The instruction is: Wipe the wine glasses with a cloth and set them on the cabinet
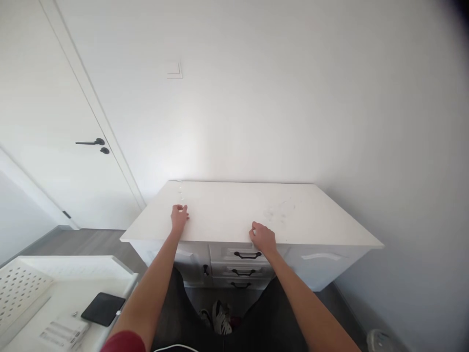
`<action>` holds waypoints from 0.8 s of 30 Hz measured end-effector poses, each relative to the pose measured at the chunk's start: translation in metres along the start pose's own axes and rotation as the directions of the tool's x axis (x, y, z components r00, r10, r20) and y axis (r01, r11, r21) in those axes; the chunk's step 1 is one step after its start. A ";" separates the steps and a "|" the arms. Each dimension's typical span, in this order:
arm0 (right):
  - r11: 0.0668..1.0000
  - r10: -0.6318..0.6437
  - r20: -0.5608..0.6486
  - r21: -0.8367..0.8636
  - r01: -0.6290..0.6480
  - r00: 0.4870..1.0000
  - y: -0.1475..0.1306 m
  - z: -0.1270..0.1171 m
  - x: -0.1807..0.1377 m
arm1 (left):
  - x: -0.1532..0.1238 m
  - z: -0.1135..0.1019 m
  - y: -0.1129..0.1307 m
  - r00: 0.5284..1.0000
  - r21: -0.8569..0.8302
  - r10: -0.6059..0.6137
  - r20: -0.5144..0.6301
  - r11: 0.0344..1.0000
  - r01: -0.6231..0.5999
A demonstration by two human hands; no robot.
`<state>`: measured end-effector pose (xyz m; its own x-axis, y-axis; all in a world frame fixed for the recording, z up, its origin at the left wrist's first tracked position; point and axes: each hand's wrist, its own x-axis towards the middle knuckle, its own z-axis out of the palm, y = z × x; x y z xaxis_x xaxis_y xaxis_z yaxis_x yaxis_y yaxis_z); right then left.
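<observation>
A white cabinet top [227, 210] stands against the wall in front of me. My left hand [179, 215] rests on its left part with the fingers curled in; a few tiny white bits lie in a row just beyond it [180, 191]. Whether the fingers pinch anything is too small to tell. My right hand [263, 237] lies at the front edge, fingers curled, above the top drawer with its black handle [247, 255]. Faint smudges [280, 210] mark the surface to the right of centre.
Below the top are three drawers with black handles and a door on either side. A white door with a black lever [91, 143] is at the left. A white tray [54, 303] holding a black flat object [103, 308] sits at lower left. My shoes show below.
</observation>
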<state>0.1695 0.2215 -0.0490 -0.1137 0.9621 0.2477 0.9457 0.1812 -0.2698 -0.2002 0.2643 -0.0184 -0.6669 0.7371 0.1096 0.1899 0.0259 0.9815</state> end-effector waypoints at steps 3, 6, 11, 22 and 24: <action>1.000 0.014 -0.016 0.018 -0.014 1.000 0.003 0.007 0.000 | 0.036 0.017 0.001 0.999 -0.065 -0.032 -0.031 0.997 0.030; 0.999 0.025 -0.022 0.023 -0.025 0.999 0.007 0.013 0.001 | 0.069 0.034 -0.003 0.996 -0.154 -0.050 -0.072 0.987 0.039; 0.999 0.029 -0.022 0.023 -0.029 0.999 0.009 0.016 0.001 | 0.095 0.050 -0.008 0.999 -0.332 -0.022 -0.036 0.943 0.009; 0.997 0.048 -0.069 0.063 -0.043 0.997 0.003 0.013 -0.001 | 0.025 0.029 0.017 0.995 -0.576 0.027 0.096 0.817 0.033; 0.996 0.055 -0.075 0.079 -0.049 0.996 0.003 0.012 -0.002 | -0.010 0.021 0.021 0.986 -0.613 0.027 0.162 0.786 0.079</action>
<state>0.1684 0.2228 -0.0616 -0.0385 0.9525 0.3020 0.9232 0.1495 -0.3541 -0.1745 0.2719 -0.0017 -0.5363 0.8369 0.1095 -0.3448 -0.3357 0.8766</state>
